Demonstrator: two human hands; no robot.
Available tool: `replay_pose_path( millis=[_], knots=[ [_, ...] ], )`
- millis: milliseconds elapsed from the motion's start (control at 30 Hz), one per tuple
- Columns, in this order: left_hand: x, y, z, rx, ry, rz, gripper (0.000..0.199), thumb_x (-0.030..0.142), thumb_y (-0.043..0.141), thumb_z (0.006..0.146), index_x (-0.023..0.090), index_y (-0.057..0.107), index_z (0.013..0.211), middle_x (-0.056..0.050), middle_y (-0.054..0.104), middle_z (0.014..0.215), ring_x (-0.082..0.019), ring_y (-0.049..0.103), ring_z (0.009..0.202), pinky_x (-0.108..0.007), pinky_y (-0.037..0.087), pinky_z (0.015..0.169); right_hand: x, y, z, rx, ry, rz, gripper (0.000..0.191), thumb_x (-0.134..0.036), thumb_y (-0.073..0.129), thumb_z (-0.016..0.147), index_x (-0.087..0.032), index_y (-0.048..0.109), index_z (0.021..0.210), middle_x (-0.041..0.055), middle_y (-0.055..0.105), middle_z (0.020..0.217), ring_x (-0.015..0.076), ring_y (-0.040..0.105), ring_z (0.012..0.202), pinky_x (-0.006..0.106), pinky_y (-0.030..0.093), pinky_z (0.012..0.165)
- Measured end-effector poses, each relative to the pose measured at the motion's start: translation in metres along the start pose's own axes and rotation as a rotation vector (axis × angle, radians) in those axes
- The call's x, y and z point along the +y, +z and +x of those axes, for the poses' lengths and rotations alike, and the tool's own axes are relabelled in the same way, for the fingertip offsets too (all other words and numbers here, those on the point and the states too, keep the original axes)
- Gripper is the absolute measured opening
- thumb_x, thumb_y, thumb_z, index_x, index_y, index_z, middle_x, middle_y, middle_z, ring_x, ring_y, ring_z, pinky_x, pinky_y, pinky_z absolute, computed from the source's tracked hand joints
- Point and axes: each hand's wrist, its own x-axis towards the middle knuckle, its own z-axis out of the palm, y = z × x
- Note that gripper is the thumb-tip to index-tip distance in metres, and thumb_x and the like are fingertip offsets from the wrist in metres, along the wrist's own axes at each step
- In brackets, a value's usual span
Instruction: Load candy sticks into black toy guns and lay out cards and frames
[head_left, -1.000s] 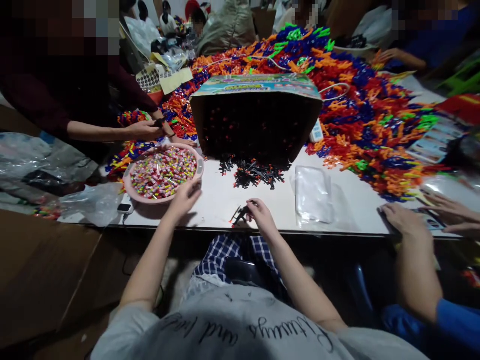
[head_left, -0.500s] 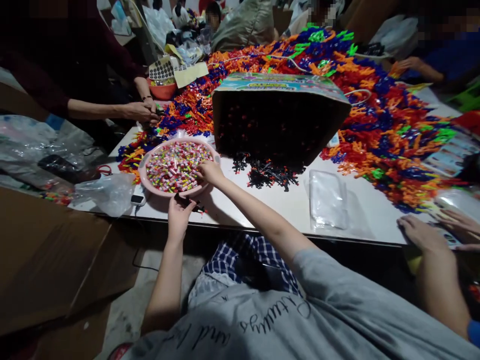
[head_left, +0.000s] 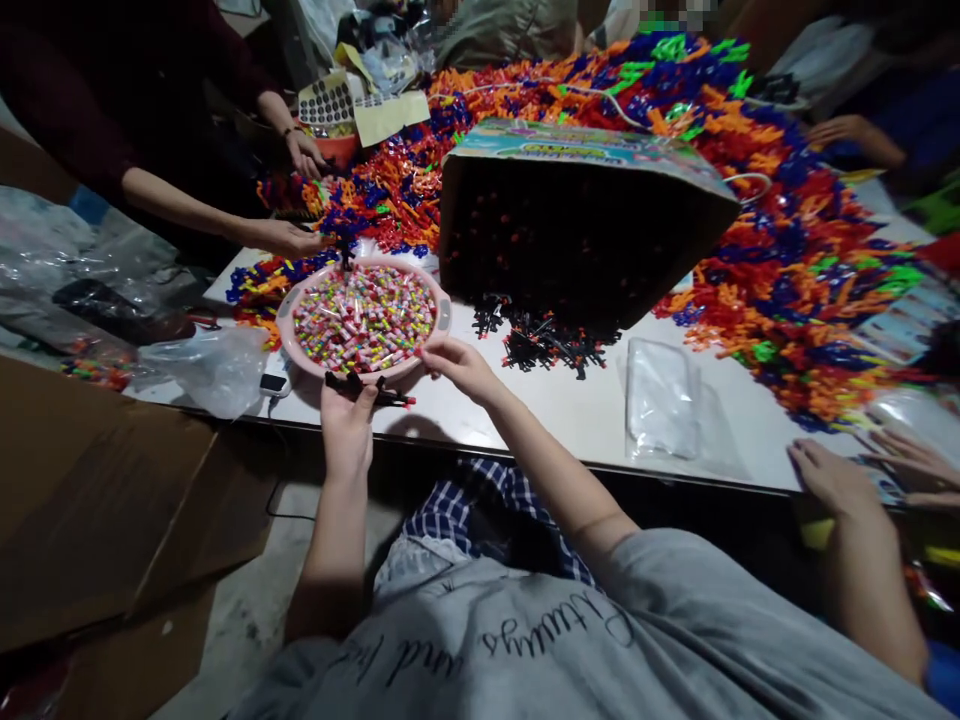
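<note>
White desk (head_left: 570,415): pink bowl (head_left: 296,352) of candies, tipped box (head_left: 577,225), black sticks (head_left: 551,345), clear bag (head_left: 661,398), bright plastic pile (head_left: 787,250).

White table (head_left: 577,420), dim light. Brown cardboard (head_left: 97,500) near left, grey concrete floor (head_left: 247,620) beneath.

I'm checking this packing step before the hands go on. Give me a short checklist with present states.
1. Left hand holds black pieces: ok.
2. Right hand at the pink bowl's rim: ok.
3. Right hand has picked a candy: cannot tell.
4. Bowl sits fully on the table: ok.
5. Clear bag lies within reach, flat: ok.
6. Co-worker's hand clear of the bowl: not ok, close to its far rim.
</note>
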Motion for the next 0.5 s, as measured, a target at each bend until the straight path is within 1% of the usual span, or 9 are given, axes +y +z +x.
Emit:
replay_pose_path(
  millis=[100, 167, 267, 333, 400, 500],
  knots=[
    [0.000, 0.014, -0.007, -0.027, -0.024, -0.006, 0.065, 0.047, 0.094, 0.050, 0.022, 0.055, 0.096, 0.004, 0.062, 0.077, -0.011, 0.064, 0.066, -0.023, 0.055, 0.065, -0.011, 0.001, -0.041, 0.052, 0.134, 0.161, 0.037, -0.052, 0.079, 0.072, -0.018, 0.072, 0.085, -0.0016, 0.062, 0.069, 0.0092, 0.051, 0.059, 0.024, 0.042, 0.057],
    [-0.002, 0.023, -0.012, -0.037, -0.043, -0.009, 0.065, 0.045, 0.094, 0.050, 0.022, 0.055, 0.096, 0.005, 0.061, 0.075, -0.011, 0.062, 0.065, -0.024, 0.054, 0.065, -0.015, 0.000, -0.059, 0.108, 0.188, 0.254, 0.039, -0.052, 0.083, 0.065, -0.018, 0.073, 0.081, -0.0031, 0.060, 0.064, 0.0080, 0.048, 0.057, 0.023, 0.040, 0.055],
    [-0.006, 0.035, -0.018, -0.032, -0.068, -0.026, 0.066, 0.044, 0.095, 0.048, 0.021, 0.056, 0.095, 0.005, 0.061, 0.077, -0.010, 0.061, 0.066, -0.022, 0.053, 0.066, -0.019, -0.002, -0.074, 0.205, 0.219, 0.333, 0.041, -0.052, 0.086, 0.059, -0.018, 0.074, 0.078, -0.0045, 0.058, 0.060, 0.0069, 0.045, 0.054, 0.022, 0.036, 0.053],
    [-0.007, 0.043, -0.023, -0.034, -0.072, -0.042, 0.063, 0.041, 0.096, 0.048, 0.021, 0.056, 0.094, 0.005, 0.060, 0.079, -0.008, 0.059, 0.067, -0.021, 0.052, 0.067, -0.023, -0.004, -0.082, 0.244, 0.217, 0.355, 0.039, -0.052, 0.086, 0.059, -0.019, 0.075, 0.077, -0.0045, 0.058, 0.059, 0.0065, 0.043, 0.053, 0.022, 0.034, 0.052],
    [-0.008, 0.049, -0.027, -0.047, -0.067, -0.049, 0.060, 0.039, 0.095, 0.050, 0.021, 0.057, 0.092, 0.006, 0.059, 0.080, -0.007, 0.058, 0.068, -0.019, 0.050, 0.068, -0.027, -0.005, -0.089, 0.247, 0.212, 0.364, 0.037, -0.050, 0.085, 0.061, -0.019, 0.076, 0.078, -0.0045, 0.057, 0.058, 0.0066, 0.042, 0.053, 0.023, 0.033, 0.052],
    [-0.010, 0.057, -0.032, -0.065, -0.070, -0.034, 0.057, 0.039, 0.094, 0.052, 0.021, 0.056, 0.090, 0.007, 0.058, 0.075, -0.007, 0.057, 0.065, -0.019, 0.050, 0.066, -0.032, -0.007, -0.099, 0.242, 0.200, 0.378, 0.034, -0.049, 0.084, 0.063, -0.020, 0.076, 0.078, -0.0043, 0.057, 0.058, 0.0070, 0.042, 0.054, 0.023, 0.034, 0.053]
  ],
)
